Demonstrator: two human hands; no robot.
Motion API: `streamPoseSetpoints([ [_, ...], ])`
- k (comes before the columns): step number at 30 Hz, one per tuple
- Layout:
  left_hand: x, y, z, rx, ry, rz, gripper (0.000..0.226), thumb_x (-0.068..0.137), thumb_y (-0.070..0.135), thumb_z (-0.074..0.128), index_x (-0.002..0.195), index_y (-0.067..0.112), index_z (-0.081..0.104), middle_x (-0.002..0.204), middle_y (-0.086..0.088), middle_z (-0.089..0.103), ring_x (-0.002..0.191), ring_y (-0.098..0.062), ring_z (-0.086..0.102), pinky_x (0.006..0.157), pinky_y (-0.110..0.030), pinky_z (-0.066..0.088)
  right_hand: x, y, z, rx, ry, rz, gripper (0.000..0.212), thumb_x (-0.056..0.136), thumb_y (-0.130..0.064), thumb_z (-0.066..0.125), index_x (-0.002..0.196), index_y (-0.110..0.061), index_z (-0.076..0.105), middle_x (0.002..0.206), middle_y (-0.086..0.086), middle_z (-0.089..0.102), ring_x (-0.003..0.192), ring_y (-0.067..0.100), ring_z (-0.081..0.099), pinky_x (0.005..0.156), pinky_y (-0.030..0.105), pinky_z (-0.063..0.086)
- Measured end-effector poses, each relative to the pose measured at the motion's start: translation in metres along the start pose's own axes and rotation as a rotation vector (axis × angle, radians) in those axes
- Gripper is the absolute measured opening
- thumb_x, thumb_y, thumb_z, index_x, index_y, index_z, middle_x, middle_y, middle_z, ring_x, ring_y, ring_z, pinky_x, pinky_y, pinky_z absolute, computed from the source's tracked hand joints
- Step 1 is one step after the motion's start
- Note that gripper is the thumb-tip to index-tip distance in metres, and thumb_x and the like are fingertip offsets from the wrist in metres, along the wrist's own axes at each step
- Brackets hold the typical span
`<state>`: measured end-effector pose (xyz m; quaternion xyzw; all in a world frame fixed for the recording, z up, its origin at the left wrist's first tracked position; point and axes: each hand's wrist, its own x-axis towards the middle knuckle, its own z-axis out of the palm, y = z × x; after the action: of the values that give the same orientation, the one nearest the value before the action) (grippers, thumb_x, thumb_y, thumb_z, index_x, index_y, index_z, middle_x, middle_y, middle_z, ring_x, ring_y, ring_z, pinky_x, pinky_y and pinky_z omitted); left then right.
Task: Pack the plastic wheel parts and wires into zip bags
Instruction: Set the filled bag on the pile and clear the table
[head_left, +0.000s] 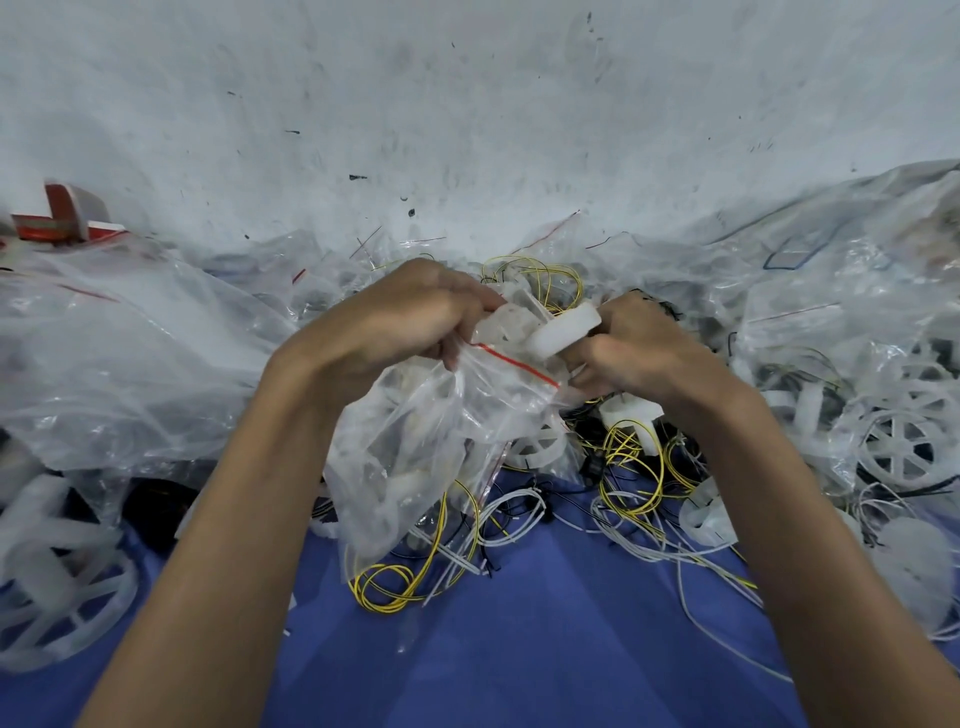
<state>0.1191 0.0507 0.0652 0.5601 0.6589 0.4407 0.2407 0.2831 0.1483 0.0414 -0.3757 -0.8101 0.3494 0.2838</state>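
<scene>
The blue surface (519, 649) carries heaps of clear bags (130, 364), spoked wheels (904, 441) and loose wires (631, 467). Above it hangs the zip bag (441, 415), with its red zip line running from 10 o'clock to 4 o'clock between the hands. The left hand (415, 317), at the 10 o'clock end, pinches the mouth's edge with curled fingers. The right hand (634, 348), at 3 o'clock, grips a white wheel part (563, 332) lying just over the mouth. I judge that the part must go toward 7 o'clock, into the bag.
</scene>
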Motion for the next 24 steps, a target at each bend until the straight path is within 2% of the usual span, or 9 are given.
streamPoseSetpoints([
  [3, -0.004, 0.005, 0.000, -0.096, -0.004, -0.008, 0.044, 0.073, -0.009, 0.041, 0.077, 0.023, 0.072, 0.099, -0.027, 0.067, 0.049, -0.011, 0.047, 0.046, -0.017, 0.034, -0.003, -0.002, -0.003, 0.107, -0.039, 0.015, 0.009, 0.078, -0.001, 0.061, 0.071, -0.003, 0.066, 0.050, -0.008, 0.064, 0.051, 0.008, 0.067, 0.050, 0.023, 0.054],
  [6, -0.010, 0.009, -0.002, -0.211, -0.002, 0.007, 0.049, 0.069, -0.010, 0.036, 0.079, 0.019, 0.073, 0.116, -0.027, 0.061, 0.059, -0.024, 0.044, 0.040, -0.013, 0.034, -0.006, -0.004, -0.007, 0.197, -0.108, 0.016, 0.017, 0.082, 0.002, 0.057, 0.072, -0.008, 0.064, 0.052, -0.010, 0.063, 0.051, 0.004, 0.065, 0.047, 0.012, 0.047],
  [9, -0.012, 0.008, -0.003, -0.257, -0.014, 0.037, 0.046, 0.063, -0.002, 0.039, 0.068, 0.024, 0.077, 0.112, -0.014, 0.067, 0.071, -0.027, 0.045, 0.049, -0.015, 0.039, -0.007, -0.004, -0.010, 0.242, -0.138, 0.016, 0.018, 0.084, 0.004, 0.055, 0.074, -0.009, 0.063, 0.053, -0.009, 0.064, 0.052, 0.005, 0.065, 0.049, 0.011, 0.047],
  [11, -0.013, 0.008, -0.003, -0.210, -0.024, 0.039, 0.045, 0.054, 0.006, 0.042, 0.073, 0.026, 0.077, 0.113, -0.019, 0.065, 0.080, -0.026, 0.049, 0.060, -0.022, 0.040, -0.007, -0.005, -0.011, 0.221, -0.124, 0.017, 0.019, 0.084, 0.003, 0.057, 0.072, -0.010, 0.064, 0.054, -0.008, 0.066, 0.053, 0.005, 0.066, 0.050, 0.011, 0.048],
  [13, -0.013, 0.008, -0.002, -0.082, -0.040, 0.054, 0.044, 0.061, 0.006, 0.046, 0.088, 0.027, 0.074, 0.086, -0.018, 0.070, 0.065, -0.018, 0.054, 0.058, -0.023, 0.038, -0.007, -0.005, -0.011, 0.138, -0.095, 0.010, 0.021, 0.082, 0.000, 0.061, 0.067, -0.014, 0.066, 0.055, -0.008, 0.068, 0.055, 0.006, 0.067, 0.051, 0.012, 0.049],
  [15, -0.012, 0.011, 0.000, 0.089, -0.036, 0.074, 0.041, 0.077, 0.002, 0.047, 0.102, 0.027, 0.069, 0.053, 0.007, 0.060, 0.047, -0.008, 0.052, 0.054, -0.020, 0.039, -0.007, -0.007, -0.011, 0.014, -0.046, 0.000, 0.028, 0.080, -0.003, 0.062, 0.057, -0.017, 0.069, 0.055, -0.006, 0.068, 0.055, 0.007, 0.068, 0.052, 0.015, 0.052],
  [19, -0.015, 0.020, 0.010, 0.321, 0.009, 0.154, 0.033, 0.082, 0.015, 0.056, 0.110, 0.029, 0.064, 0.056, 0.018, 0.054, 0.048, -0.002, 0.054, 0.049, -0.009, 0.037, -0.007, -0.012, -0.006, -0.385, 0.054, -0.089, 0.017, 0.076, -0.010, 0.062, 0.065, -0.014, 0.074, 0.066, 0.012, 0.071, 0.068, 0.020, 0.068, 0.061, 0.031, 0.053],
  [21, -0.018, 0.025, 0.014, 0.420, 0.018, 0.175, 0.036, 0.082, 0.019, 0.057, 0.117, 0.028, 0.063, 0.070, 0.019, 0.053, 0.061, 0.001, 0.049, 0.056, -0.010, 0.033, -0.010, -0.016, 0.000, -0.505, 0.083, -0.139, 0.013, 0.073, -0.010, 0.061, 0.070, -0.010, 0.074, 0.067, 0.013, 0.070, 0.071, 0.026, 0.066, 0.061, 0.031, 0.052],
  [24, -0.018, 0.028, 0.016, 0.532, 0.069, 0.191, 0.038, 0.083, 0.023, 0.057, 0.120, 0.029, 0.061, 0.119, 0.008, 0.060, 0.088, -0.008, 0.049, 0.074, -0.016, 0.034, -0.013, -0.021, 0.009, -0.545, 0.098, -0.202, 0.015, 0.073, -0.011, 0.059, 0.065, -0.008, 0.072, 0.063, 0.013, 0.068, 0.070, 0.027, 0.064, 0.060, 0.030, 0.051],
])
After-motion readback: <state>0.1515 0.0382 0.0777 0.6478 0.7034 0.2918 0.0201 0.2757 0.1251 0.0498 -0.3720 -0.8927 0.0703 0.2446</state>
